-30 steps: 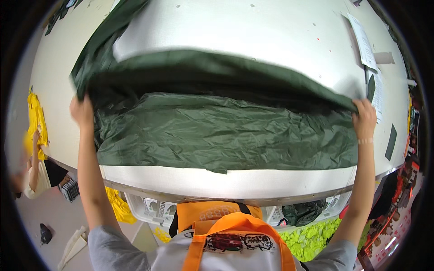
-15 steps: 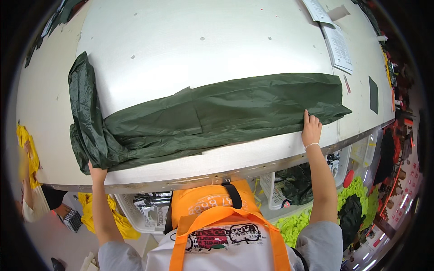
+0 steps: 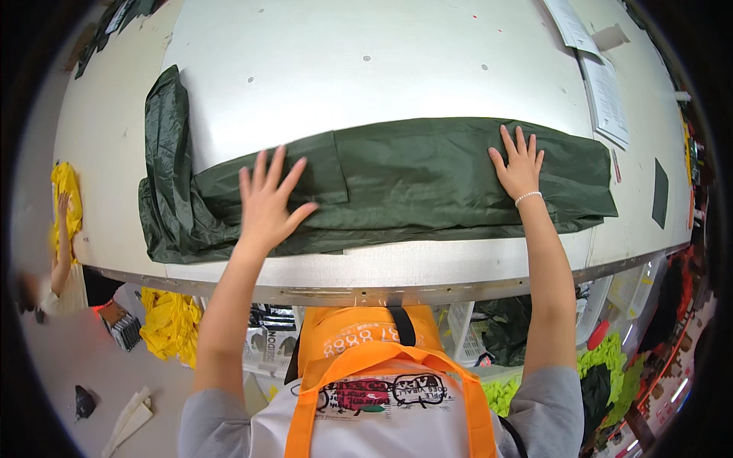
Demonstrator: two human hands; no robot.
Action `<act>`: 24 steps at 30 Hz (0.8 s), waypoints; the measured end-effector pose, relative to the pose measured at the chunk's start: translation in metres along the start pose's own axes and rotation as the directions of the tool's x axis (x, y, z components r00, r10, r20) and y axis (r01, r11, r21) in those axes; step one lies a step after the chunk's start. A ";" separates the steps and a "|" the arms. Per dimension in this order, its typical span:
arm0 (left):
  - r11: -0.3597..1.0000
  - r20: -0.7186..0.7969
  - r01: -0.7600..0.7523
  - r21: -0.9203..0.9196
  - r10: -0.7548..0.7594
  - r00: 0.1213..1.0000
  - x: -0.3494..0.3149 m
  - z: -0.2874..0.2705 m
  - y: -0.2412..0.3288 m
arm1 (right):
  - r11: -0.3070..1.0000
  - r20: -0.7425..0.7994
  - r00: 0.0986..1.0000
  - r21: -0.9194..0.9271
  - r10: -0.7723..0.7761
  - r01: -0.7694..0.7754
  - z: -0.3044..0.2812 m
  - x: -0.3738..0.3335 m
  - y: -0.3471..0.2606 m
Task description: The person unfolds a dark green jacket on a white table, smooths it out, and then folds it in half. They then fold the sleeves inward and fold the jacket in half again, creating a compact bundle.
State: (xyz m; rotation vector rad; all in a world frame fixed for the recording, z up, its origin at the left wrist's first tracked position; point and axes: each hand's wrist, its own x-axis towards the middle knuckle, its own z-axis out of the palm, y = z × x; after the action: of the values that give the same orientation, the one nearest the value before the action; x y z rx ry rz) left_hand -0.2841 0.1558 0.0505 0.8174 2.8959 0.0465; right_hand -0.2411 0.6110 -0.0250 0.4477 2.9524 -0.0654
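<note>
A dark green garment of thin, shiny fabric lies folded into a long strip along the table's near side. Its left end bends away from me as a crumpled sleeve-like piece. My left hand is spread over the left-middle of the strip, beside a flat rectangular patch; its fingertips are slightly blurred. On the right part of the fabric my right hand lies flat, fingers apart, a beaded bracelet at the wrist. Neither hand grips anything.
The white table has a metal front edge. Printed papers, a small pen-like item and a dark green piece lie at right. White crates and yellow fabric are below. Another person's arm is at far left.
My left hand has let go of the fabric's lower left corner and moved right and up onto the strip. My right hand has moved farther onto the fabric, which now looks flatter.
</note>
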 end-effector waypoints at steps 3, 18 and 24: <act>0.998 0.062 0.060 -0.008 -0.059 0.996 0.020 0.059 -0.003 | 0.997 -0.087 0.994 0.014 -0.070 0.071 0.024 0.013 0.012; 0.981 -0.010 -0.162 -0.108 0.161 0.987 -0.018 0.086 0.010 | 0.873 -0.305 0.823 0.065 0.479 -0.484 0.058 -0.073 0.221; 0.981 -0.013 -0.161 -0.109 0.160 0.987 -0.020 0.084 0.009 | 0.982 -0.521 0.833 0.135 0.185 -0.134 -0.002 -0.013 0.168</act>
State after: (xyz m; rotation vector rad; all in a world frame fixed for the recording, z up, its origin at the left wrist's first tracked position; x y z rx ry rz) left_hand -0.2510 0.1520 -0.0302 1.0290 2.7946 0.2216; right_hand -0.1794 0.7673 -0.0242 0.8517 3.4475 -0.0688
